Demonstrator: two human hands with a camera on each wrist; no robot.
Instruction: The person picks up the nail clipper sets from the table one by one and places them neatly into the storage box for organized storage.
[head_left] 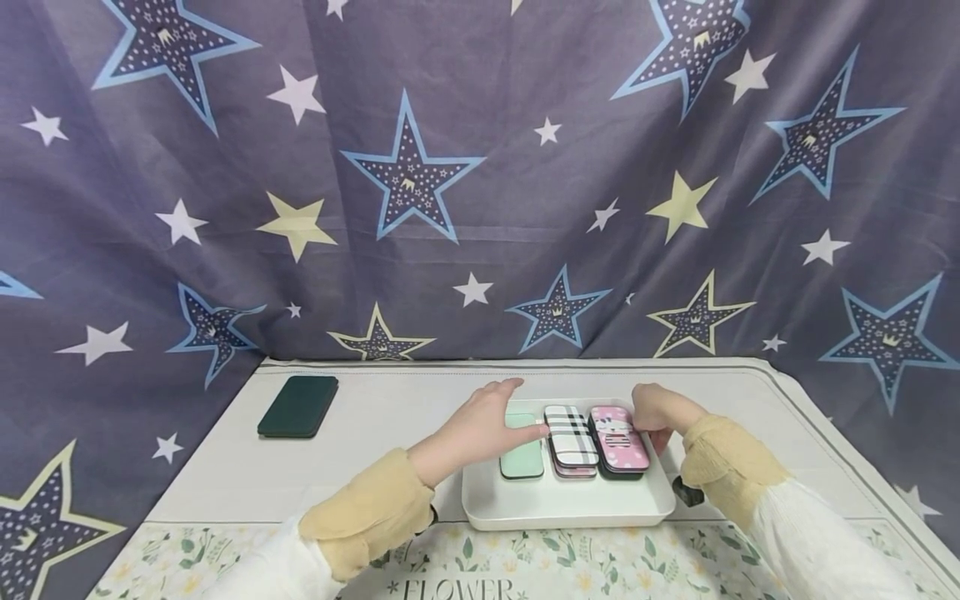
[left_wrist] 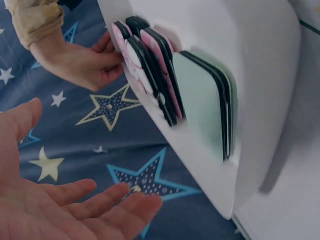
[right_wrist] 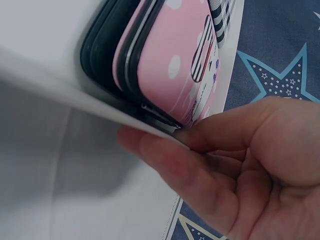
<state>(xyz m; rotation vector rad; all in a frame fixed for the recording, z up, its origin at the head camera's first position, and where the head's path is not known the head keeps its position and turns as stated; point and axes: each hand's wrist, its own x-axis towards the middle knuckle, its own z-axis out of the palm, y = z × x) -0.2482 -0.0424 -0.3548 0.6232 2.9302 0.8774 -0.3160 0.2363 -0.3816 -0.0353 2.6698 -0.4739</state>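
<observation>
A white tray (head_left: 487, 500) holds several small, flat, rounded cases. At its left lies a mint green case (head_left: 522, 458). In the middle a black-and-white plaid case (head_left: 577, 454) lies on a pink one. At the right, a pink case (head_left: 630, 457) with white dots and a cartoon print lies on a dark one. My right hand (right_wrist: 225, 165) pinches the tray's right rim, thumb inside and fingers under the outside, close to the pink case. Over the tray's left side my left hand (head_left: 476, 425) is spread, its fingers apart and holding nothing in the left wrist view.
A dark green case (head_left: 298, 407) lies on the white table cover (head_left: 390, 408), left of the tray. A starry cloth (head_left: 480, 208) hangs behind the table. Floral print with lettering (head_left: 465, 587) runs along the front.
</observation>
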